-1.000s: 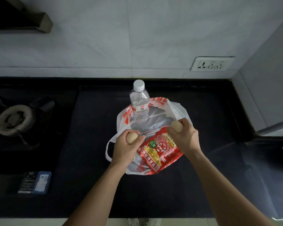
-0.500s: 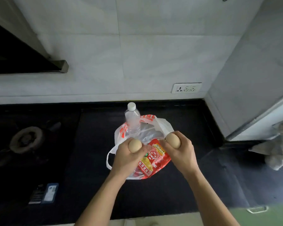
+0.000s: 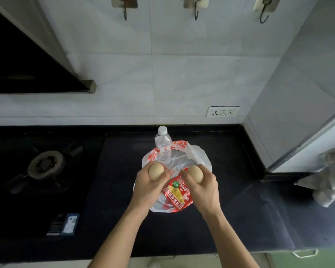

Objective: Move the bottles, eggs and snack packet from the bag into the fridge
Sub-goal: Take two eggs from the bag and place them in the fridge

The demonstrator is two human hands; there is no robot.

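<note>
On the black counter (image 3: 220,219) sat a white plastic bag (image 3: 200,157) with red print, and its top was open. Both hands were just above the bag, close together but not touching each other. The left hand (image 3: 147,187) held a tan egg (image 3: 156,171). Its fingers were curled around the egg and pressed against it, with the thumb on the inner side. The right hand (image 3: 203,190) held a second egg (image 3: 195,174) the same way, fingers wrapped round the back and thumb at the front. Both eggs stuck out of the top of the fists.

Between the two hands lay a red snack packet (image 3: 177,196) with yellow food pictured on it. It was inside the bag, at the near side. A clear water bottle (image 3: 163,147) with a white cap stood upright at the far side of the bag, behind the left hand's egg.

Over on the left was a gas burner (image 3: 45,165) set in the dark stove top. A white wall socket (image 3: 222,111) was on the tiled wall behind the counter. Three metal hooks (image 3: 196,8) hung high on that wall. At the right edge, a grey cloth (image 3: 329,180) hung beside a pale cabinet. I could not tell if that cabinet was the fridge.
</note>
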